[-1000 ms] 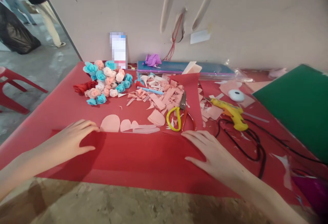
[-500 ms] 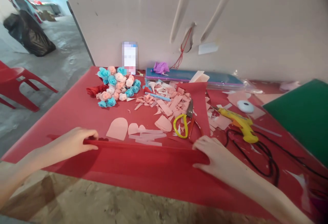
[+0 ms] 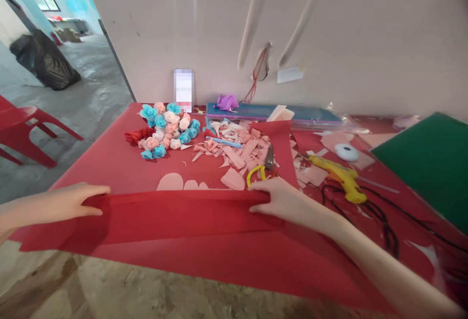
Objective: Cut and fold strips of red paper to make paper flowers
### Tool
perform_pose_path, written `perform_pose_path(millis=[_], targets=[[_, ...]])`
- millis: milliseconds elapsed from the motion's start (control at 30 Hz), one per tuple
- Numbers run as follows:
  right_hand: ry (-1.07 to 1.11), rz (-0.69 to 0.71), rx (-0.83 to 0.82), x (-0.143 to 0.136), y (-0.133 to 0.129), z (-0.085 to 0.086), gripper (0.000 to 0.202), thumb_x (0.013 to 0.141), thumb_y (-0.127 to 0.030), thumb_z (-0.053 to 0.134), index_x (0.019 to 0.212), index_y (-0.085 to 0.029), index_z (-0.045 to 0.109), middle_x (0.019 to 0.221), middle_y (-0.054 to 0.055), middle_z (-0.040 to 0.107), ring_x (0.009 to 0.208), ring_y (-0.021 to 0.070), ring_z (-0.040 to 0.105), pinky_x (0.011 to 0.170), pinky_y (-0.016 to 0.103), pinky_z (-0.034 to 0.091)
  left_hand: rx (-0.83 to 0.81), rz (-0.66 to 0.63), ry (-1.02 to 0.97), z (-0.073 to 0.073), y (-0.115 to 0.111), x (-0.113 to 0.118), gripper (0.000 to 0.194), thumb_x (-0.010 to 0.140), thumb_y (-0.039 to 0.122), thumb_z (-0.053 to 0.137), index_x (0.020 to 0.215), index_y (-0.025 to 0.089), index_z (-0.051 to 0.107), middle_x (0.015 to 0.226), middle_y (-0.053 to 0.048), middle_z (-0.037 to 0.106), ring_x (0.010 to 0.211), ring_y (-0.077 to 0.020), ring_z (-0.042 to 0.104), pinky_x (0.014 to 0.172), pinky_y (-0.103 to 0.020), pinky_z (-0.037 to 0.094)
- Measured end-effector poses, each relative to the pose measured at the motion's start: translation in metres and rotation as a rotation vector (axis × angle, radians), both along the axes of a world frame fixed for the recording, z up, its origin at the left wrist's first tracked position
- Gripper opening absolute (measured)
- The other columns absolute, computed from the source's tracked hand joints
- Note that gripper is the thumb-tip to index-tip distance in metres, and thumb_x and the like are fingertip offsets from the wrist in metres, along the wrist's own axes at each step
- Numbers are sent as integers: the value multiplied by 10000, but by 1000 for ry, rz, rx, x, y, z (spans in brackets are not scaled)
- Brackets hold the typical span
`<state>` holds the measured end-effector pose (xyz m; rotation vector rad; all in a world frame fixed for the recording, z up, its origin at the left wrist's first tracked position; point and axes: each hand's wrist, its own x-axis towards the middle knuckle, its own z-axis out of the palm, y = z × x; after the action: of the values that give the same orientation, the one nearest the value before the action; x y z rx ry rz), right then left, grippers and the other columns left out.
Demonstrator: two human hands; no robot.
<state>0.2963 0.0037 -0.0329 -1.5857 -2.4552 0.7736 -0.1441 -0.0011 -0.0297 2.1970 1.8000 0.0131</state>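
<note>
A long red sheet of paper or felt (image 3: 175, 214), seemingly folded over along its top edge, stretches between my two hands above the red table (image 3: 321, 265). My left hand (image 3: 86, 202) pinches its left end between thumb and fingers. The right end is gripped by my right hand (image 3: 281, 199) the same way. Just behind the right hand lie scissors (image 3: 268, 158) with a yellow handle loop, partly covered by that hand. Rounded pale pink paper pieces (image 3: 171, 181) show past the sheet's top edge, their lower parts hidden.
Pink and white paper scraps (image 3: 252, 146) are heaped behind the scissors. Paper roses (image 3: 168, 126) cluster at the back left, near a phone (image 3: 183, 90). A yellow glue gun (image 3: 345, 178) with a black cord, a white round object (image 3: 346, 152) and a green board (image 3: 427, 163) occupy the right.
Both hands have shifted left with the red sheet, which now covers the thin pale strips and part of the pink pieces. My right hand has come in front of the scissors' handles.
</note>
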Motion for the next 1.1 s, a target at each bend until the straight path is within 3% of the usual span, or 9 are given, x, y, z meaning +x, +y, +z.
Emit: perform_pose_path(millis=[100, 167, 233, 367, 500, 600, 733, 933, 1100], targets=[[-28, -54, 38, -4, 20, 1, 142, 756, -317, 562, 792, -197, 629, 843, 9, 686, 786, 170, 629, 706, 243, 448, -184, -72, 48, 8, 5, -3, 270, 785, 292, 564, 1045, 240, 614, 1084, 26, 648, 1008, -229, 600, 839, -299, 461], [-109, -187, 80, 0, 29, -2, 240, 840, -357, 443, 852, -183, 608, 863, 53, 677, 807, 194, 629, 702, 275, 443, -121, -81, 94, 11, 7, 7, 235, 797, 298, 552, 1008, 215, 612, 1083, -6, 636, 1032, -258, 572, 879, -352, 432], [-221, -344, 104, 5, 33, -5, 270, 862, -327, 392, 906, -140, 582, 850, 125, 665, 805, 251, 634, 659, 321, 439, -49, -103, 113, 14, 8, 29, 225, 827, 350, 522, 979, 208, 607, 1087, -23, 619, 1054, -274, 542, 911, -394, 395], [-360, -501, 57, 7, 34, -14, 255, 817, -273, 472, 984, -94, 544, 860, 197, 652, 835, 319, 634, 630, 357, 436, -44, -349, -46, 14, 6, 99, 222, 920, 299, 376, 1003, 254, 577, 1099, 8, 594, 1022, -189, 537, 903, -324, 387], [-373, -593, 14, 1, 32, -17, 270, 838, -228, 461, 1050, -69, 518, 902, 190, 641, 861, 269, 629, 684, 348, 450, 69, -762, -200, -12, 10, 169, 222, 913, 188, 362, 978, 198, 575, 1041, -29, 614, 957, -175, 548, 875, -307, 397], [-337, -659, -14, -1, 34, -18, 291, 862, -284, 491, 1081, -95, 518, 959, 110, 621, 857, 195, 609, 737, 354, 473, 194, -884, -248, -39, 18, 197, 224, 893, 154, 379, 1018, 176, 564, 1097, -72, 597, 998, -204, 537, 848, -334, 411], [-236, -732, -63, 7, 37, -20, 305, 852, -342, 529, 1080, -139, 537, 1006, 60, 593, 844, 161, 588, 737, 362, 495, 226, -889, -263, -59, 24, 206, 219, 879, 131, 382, 1006, 160, 557, 1100, -87, 588, 990, -210, 534, 827, -339, 422], [33, -834, -128, 42, 31, -16, 287, 869, -355, 503, 1063, -148, 542, 977, 47, 591, 778, 136, 586, 663, 315, 507, 240, -895, -271, -60, 22, 204, 241, 857, 109, 382, 1022, 157, 551, 1109, -97, 578, 1008, -219, 517, 850, -356, 418], [357, -782, -41, 69, 8, -3, 225, 848, -383, 448, 839, -169, 516, 550, -52, 466, 461, 103, 492, 464, 275, 485, 220, -891, -258, -58, 21, 205, 244, 853, 104, 390, 1033, 149, 549, 1126, -102, 570, 1017, -236, 512, 862, -377, 411]])
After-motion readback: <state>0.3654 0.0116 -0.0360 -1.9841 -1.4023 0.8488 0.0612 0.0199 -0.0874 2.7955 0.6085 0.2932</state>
